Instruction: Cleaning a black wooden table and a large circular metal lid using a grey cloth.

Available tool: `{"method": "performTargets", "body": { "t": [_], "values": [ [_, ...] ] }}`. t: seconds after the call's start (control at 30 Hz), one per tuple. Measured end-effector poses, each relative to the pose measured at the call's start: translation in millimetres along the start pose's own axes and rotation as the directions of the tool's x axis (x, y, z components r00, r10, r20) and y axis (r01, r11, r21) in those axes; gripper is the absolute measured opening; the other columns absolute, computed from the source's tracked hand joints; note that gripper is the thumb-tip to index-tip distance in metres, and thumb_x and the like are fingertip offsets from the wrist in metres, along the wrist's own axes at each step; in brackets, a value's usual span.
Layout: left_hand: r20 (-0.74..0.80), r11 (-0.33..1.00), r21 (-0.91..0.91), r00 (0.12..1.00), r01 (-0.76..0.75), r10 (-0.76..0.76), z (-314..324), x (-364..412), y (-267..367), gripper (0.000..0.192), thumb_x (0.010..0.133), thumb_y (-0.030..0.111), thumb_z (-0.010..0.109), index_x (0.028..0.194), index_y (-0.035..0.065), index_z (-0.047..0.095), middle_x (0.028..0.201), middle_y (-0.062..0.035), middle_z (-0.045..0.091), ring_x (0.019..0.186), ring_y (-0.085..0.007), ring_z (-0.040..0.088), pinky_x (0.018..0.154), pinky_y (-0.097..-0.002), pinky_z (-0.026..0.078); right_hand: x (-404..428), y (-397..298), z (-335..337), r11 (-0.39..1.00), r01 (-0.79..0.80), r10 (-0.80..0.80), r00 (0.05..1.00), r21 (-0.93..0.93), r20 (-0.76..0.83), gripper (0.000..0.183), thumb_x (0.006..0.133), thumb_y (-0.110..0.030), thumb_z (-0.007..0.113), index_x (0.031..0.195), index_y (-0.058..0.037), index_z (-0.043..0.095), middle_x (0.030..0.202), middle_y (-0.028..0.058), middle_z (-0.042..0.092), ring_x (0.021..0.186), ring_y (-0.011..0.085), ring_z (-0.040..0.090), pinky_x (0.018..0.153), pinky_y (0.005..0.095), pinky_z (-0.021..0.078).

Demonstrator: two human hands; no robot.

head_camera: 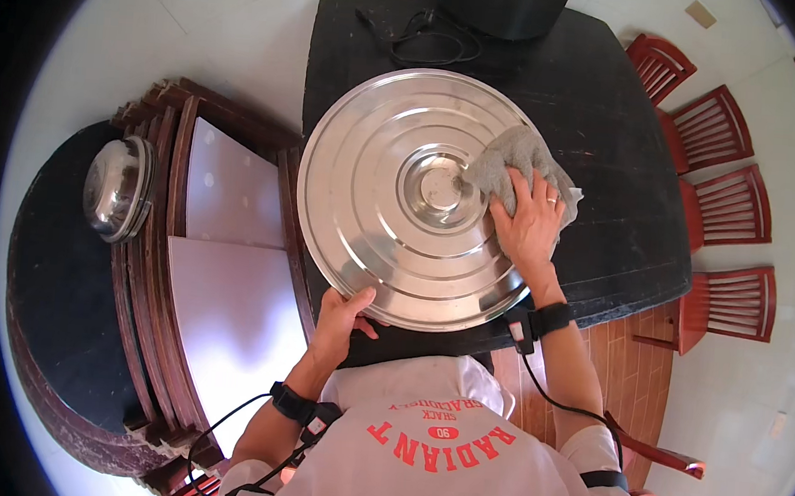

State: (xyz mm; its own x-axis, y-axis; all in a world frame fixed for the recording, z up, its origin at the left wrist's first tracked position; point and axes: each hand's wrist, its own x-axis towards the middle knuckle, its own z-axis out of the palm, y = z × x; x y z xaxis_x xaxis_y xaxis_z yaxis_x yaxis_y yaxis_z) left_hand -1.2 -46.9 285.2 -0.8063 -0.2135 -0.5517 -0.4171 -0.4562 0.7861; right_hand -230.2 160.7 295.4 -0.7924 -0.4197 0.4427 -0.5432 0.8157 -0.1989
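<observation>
A large round stainless-steel lid (373, 198) with raised rings and a recessed centre takes up the middle of the view, above a black table (609, 194). My left hand (344, 317) grips its lower-left rim, thumb on top and fingers beneath. On the right side of the lid, my right hand (527, 219) presses a crumpled grey cloth (514, 156) against the metal. One corner of the cloth hangs past the lid's right rim. Whether the lid rests on the tabletop or is tilted off it, I cannot tell.
A coiled black cable (432, 46) and a black cylindrical container (508, 7) are at the table's far end. Red wooden chairs (732, 202) line the right. At left, a steel bowl-shaped vessel (114, 190) sits by stacked wooden frames (153, 286) with white panels (234, 306).
</observation>
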Motion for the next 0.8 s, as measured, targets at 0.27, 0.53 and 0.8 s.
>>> {"method": "performTargets", "body": {
  "t": [0.27, 0.53, 0.8],
  "values": [
    [-0.075, 0.999, -0.039, 0.997, -0.037, 0.035, 3, -2, -3, 0.041, 0.093, 0.032, 0.061, 0.115, -0.0015, 0.059, 0.088, -0.0093, 0.070, 0.068, -0.0184, 0.068, 0.046, -0.0248, 0.052, -6, -8, 13, 0.994, -0.042, 0.035, 0.997, -0.103, -0.075, 0.051, 0.079, -0.032, 0.067, 0.126, -0.0146, 0.058, 0.125, 0.0189, 0.056, 0.110, 0.0350, 0.052, 0.091, 0.0477, 0.0378],
    [0.005, 0.989, 0.098, 0.994, -0.108, 0.108, 3, 3, -13, 0.044, 0.093, 0.036, 0.063, 0.116, -0.0007, 0.057, 0.094, -0.0094, 0.070, 0.070, -0.0178, 0.068, 0.048, -0.0238, 0.051, -34, -41, 4, 0.988, -0.141, 0.138, 0.989, -0.067, -0.045, 0.059, 0.074, -0.029, 0.070, 0.129, -0.0128, 0.055, 0.124, 0.0225, 0.054, 0.108, 0.0376, 0.051, 0.090, 0.0495, 0.0378],
    [-0.002, 0.993, 0.070, 0.996, -0.094, 0.094, 0, 2, -11, 0.042, 0.093, 0.032, 0.062, 0.118, -0.0016, 0.056, 0.096, -0.0106, 0.070, 0.072, -0.0185, 0.069, 0.047, -0.0250, 0.052, -88, -89, -22, 0.972, 0.198, -0.216, 0.965, 0.130, 0.146, 0.072, 0.065, -0.029, 0.077, 0.132, -0.0162, 0.053, 0.133, 0.0203, 0.049, 0.113, 0.0330, 0.050, 0.091, 0.0464, 0.0375]
  ]
}}
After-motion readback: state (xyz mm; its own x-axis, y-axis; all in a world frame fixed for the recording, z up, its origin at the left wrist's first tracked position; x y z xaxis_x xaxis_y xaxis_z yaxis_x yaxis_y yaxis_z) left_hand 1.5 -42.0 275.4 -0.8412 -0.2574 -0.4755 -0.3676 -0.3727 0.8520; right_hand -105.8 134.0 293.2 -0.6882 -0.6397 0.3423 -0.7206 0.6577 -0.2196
